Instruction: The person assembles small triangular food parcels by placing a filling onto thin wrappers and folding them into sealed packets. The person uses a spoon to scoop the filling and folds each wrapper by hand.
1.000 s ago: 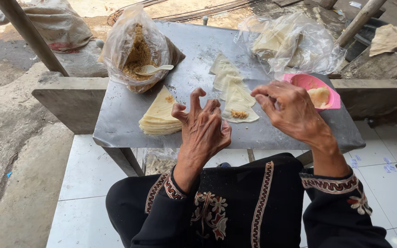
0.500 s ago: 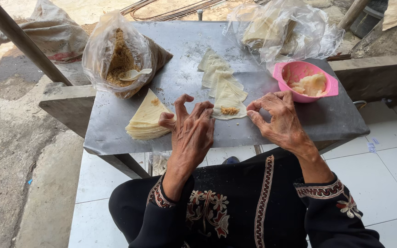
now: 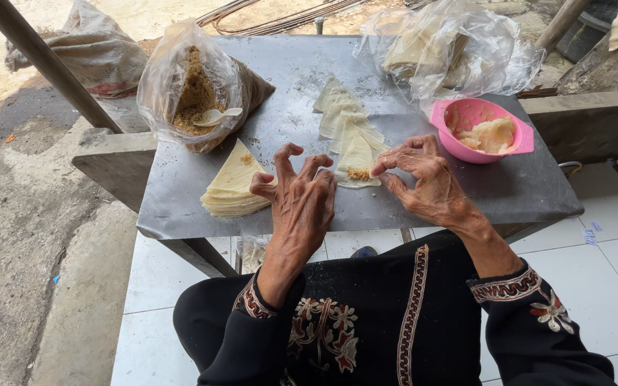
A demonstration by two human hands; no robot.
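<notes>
The wrapper [image 3: 357,159] in hand lies on the grey table [image 3: 509,189] at the near end of a short row of wrappers, with a small heap of brown filling [image 3: 357,174] on its near edge. The left hand [image 3: 302,200] hovers just left of it, fingers curled and spread, holding nothing. The right hand [image 3: 423,179] is at its right corner with thumb and forefinger brought close together, probably pinching the edge, though the contact itself is too small to be sure of. To fold well, the filling should stay compact and away from the rim, so the thin sheet can close over it without tearing or spilling crumbs. Both hands should lift opposite corners evenly and press the seam flat. The paste in the pink bowl [image 3: 516,139], just right of the right hand, looks suited to sealing the flap. The stack [image 3: 234,187] of fresh wrappers sits to the left of the left hand, and the bag [image 3: 194,82] of filling, with a spoon [image 3: 217,116] in it, lies behind that.
</notes>
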